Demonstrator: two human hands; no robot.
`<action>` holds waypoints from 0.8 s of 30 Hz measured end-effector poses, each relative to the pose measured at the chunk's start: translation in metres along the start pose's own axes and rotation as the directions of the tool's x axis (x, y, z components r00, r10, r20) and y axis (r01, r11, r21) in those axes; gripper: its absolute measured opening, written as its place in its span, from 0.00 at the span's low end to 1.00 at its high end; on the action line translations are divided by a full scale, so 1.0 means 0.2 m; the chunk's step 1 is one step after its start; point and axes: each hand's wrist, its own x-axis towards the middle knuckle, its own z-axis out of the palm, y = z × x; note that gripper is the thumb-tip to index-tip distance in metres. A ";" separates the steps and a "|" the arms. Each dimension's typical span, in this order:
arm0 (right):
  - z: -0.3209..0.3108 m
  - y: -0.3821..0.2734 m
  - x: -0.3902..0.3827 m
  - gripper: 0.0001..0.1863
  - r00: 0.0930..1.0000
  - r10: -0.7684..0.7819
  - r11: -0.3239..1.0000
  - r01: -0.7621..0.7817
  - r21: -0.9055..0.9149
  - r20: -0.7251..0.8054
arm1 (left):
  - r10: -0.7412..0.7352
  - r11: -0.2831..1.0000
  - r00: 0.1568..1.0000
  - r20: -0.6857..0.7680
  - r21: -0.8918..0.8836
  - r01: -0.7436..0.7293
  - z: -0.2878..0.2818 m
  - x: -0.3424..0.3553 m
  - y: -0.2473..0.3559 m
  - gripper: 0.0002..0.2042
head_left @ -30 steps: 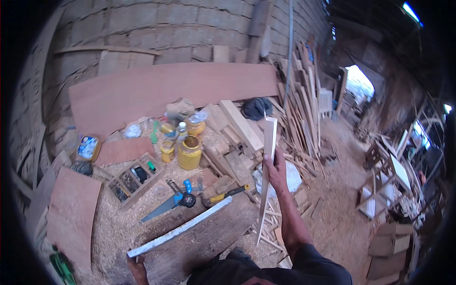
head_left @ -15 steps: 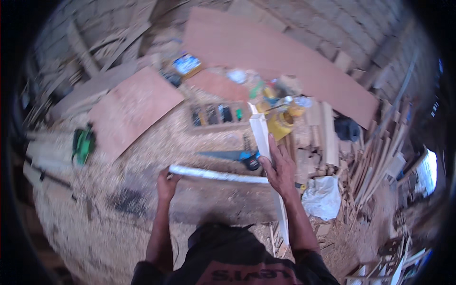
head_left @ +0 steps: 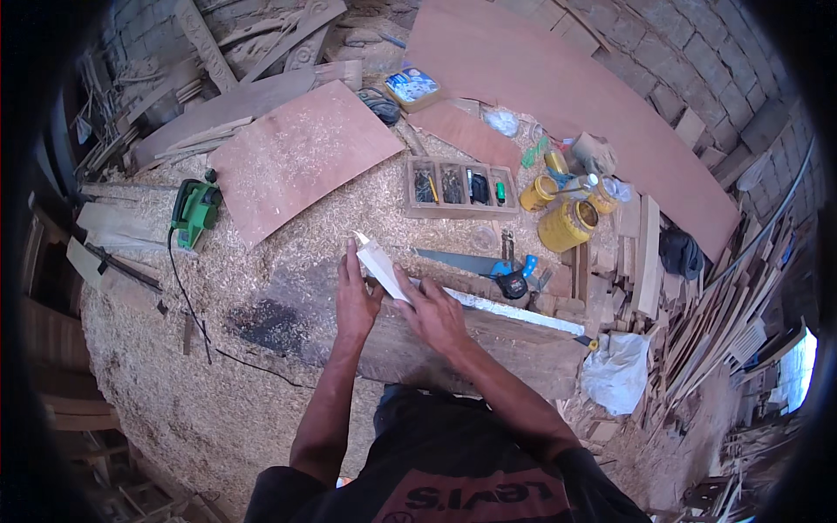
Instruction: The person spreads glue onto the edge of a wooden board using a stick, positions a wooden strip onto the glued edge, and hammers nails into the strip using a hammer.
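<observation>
Both my hands are at a pale wooden strip (head_left: 380,270), whose splintered far end sticks out beyond my fingers. My left hand (head_left: 356,301) is closed on its left side, fingers pointing up along it. From the right, my right hand (head_left: 431,312) grips the same strip with its thumb and fingers. A long white-faced strip (head_left: 523,318) runs from behind my right hand toward the right, over a dark, worn plank (head_left: 349,336). Whether the two strips touch is hidden by my hands. Just beyond lie a handsaw (head_left: 462,261) and a black tape measure (head_left: 512,283).
A divided wooden tray (head_left: 458,209) with small tools stands ahead, beside yellow jars (head_left: 567,225). A green power planer (head_left: 196,213) with a cord sits left, near a reddish board (head_left: 305,161). A white bag (head_left: 615,373) lies right. Wood shavings cover the ground.
The pale strip has gone from my right side to between both hands. My left hand has let go of the white strip's end, which now extends farther right. The view has shifted.
</observation>
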 end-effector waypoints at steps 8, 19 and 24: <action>0.14 0.01 -0.11 0.39 0.988 0.105 0.993 -0.098 -0.063 0.115 | 0.190 0.971 0.978 0.085 0.131 -0.200 0.00 -0.03 0.05 0.48; 0.25 0.19 -0.56 0.30 0.912 0.309 0.855 -0.390 0.341 0.270 | 0.207 0.963 0.965 0.160 0.140 -0.229 -0.09 -0.07 -0.02 0.40; 0.30 0.62 -1.24 0.30 0.675 0.305 0.784 -0.579 0.225 0.672 | 0.197 0.961 0.960 0.197 0.153 -0.229 -0.09 -0.10 -0.05 0.40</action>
